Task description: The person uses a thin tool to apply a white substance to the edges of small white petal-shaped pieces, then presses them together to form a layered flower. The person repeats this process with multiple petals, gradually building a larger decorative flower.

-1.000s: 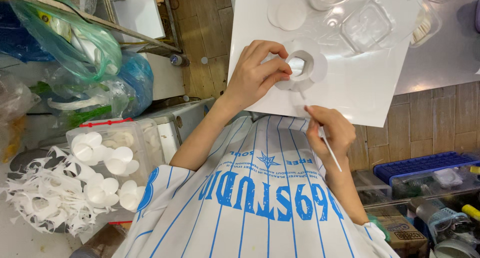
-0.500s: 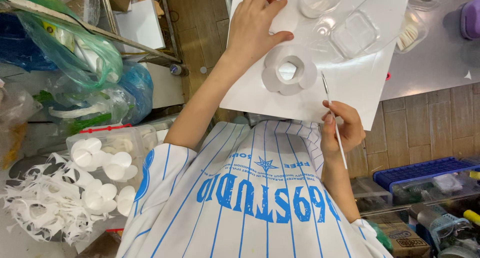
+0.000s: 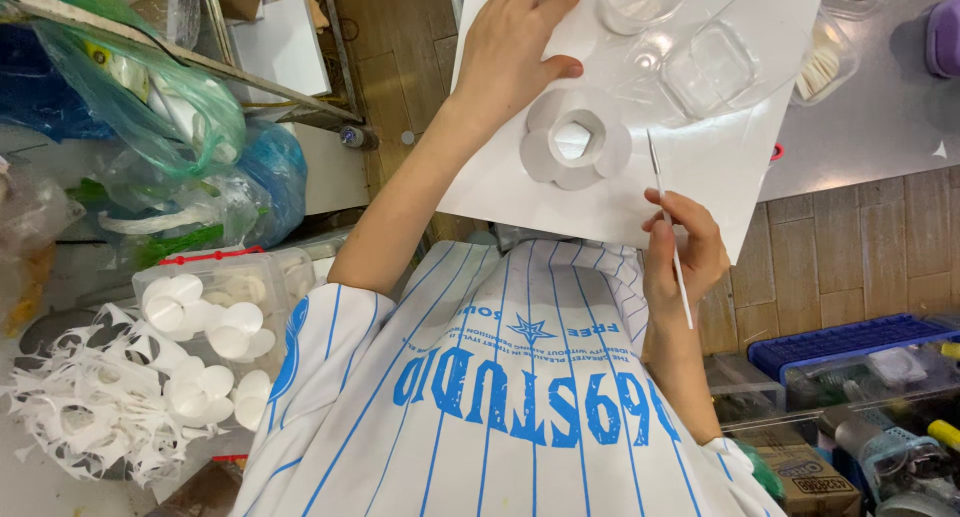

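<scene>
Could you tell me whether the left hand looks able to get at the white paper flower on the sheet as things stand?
Probably yes: the left hand rests just beside the paper flower, with only bare white sheet between them.

A grey table [image 3: 880, 127] carries a white sheet [image 3: 720, 167] and, seemingly, a clear lidded tub [image 3: 835, 62].

white paper flower [image 3: 576, 139], flat on white sheet [image 3: 720, 167]; thin stick [image 3: 669, 227]

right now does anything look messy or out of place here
Yes: a heap of white paper scraps lies loose by the box of paper discs at lower left. On the white board, the paper flower lies flat and whole.
</scene>
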